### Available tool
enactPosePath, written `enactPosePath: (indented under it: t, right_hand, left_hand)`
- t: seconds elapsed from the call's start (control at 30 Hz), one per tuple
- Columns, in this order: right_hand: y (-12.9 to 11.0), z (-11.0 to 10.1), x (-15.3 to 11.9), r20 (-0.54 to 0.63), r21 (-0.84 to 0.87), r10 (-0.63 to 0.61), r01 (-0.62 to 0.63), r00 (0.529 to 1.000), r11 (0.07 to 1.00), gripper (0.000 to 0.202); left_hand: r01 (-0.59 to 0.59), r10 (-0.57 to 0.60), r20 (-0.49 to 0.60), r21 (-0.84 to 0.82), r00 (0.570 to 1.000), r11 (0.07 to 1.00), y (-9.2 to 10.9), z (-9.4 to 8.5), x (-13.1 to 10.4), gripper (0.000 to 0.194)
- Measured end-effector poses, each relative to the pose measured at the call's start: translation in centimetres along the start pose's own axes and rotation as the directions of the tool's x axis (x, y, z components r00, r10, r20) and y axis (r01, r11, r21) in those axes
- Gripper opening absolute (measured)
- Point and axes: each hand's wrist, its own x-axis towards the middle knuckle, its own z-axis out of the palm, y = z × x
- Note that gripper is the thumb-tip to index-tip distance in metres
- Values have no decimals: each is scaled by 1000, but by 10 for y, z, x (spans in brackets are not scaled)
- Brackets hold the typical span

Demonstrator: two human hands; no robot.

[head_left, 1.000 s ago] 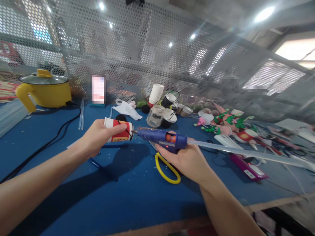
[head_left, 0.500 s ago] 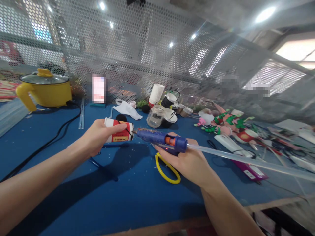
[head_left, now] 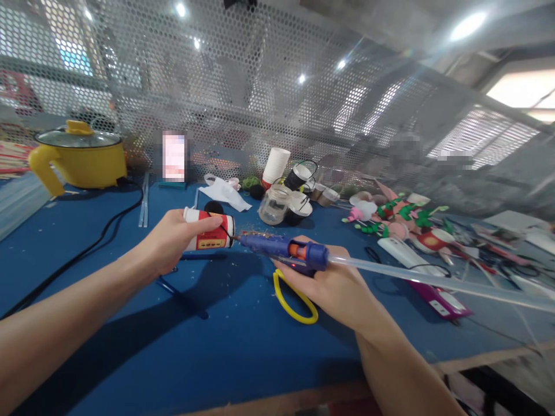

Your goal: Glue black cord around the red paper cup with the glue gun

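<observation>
My left hand (head_left: pixel 176 240) is closed around a red and white paper cup (head_left: pixel 214 236) lying on its side, its end toward the right. A thin black cord runs across the cup under my thumb. My right hand (head_left: pixel 333 283) grips a blue hot glue gun (head_left: pixel 269 245), with a long clear glue stick (head_left: pixel 390 268) sticking out of its back. The gun's nozzle is at the cup's right end; whether it touches cannot be told. Below the gun lies a yellow loop handle (head_left: pixel 297 318), partly hidden by my right hand.
A yellow electric pot (head_left: pixel 87 162) and a lit phone (head_left: pixel 173 156) stand at the back left. Behind the cup are a clear jar (head_left: pixel 274 207) and stacked white cups (head_left: pixel 276 164). A purple and white power strip (head_left: pixel 442 300) and green-and-pink craft pieces (head_left: pixel 390 214) lie right.
The glue gun's nozzle has shifted slightly left and down along the cup's right end. Both hands keep their holds, and the cup has barely moved.
</observation>
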Motion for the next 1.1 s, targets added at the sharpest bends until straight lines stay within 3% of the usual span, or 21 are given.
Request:
enactPosePath:
  t: [0.23,0.43,0.73,1.1]
  right_hand:
    - [2,1,-2,-3,-2,-7,7,1000,1000,9]
    - [1,-2,1,2,-188,-169,167,986,968,15]
    - [5,2,2,-113,-107,-97,85,989,991,15]
    - [2,-3,1,-102,-92,-127,118,987,989,16]
  left_hand:
    - [7,-7,-8,6,1000,1000,0,1,0,18]
    - [-27,27,-11,31,1000,999,-2,2,-2,22]
    - [-71,74,-29,73,997,995,-2,5,-4,22]
    - [-89,90,-20,70,996,994,-3,5,-5,19]
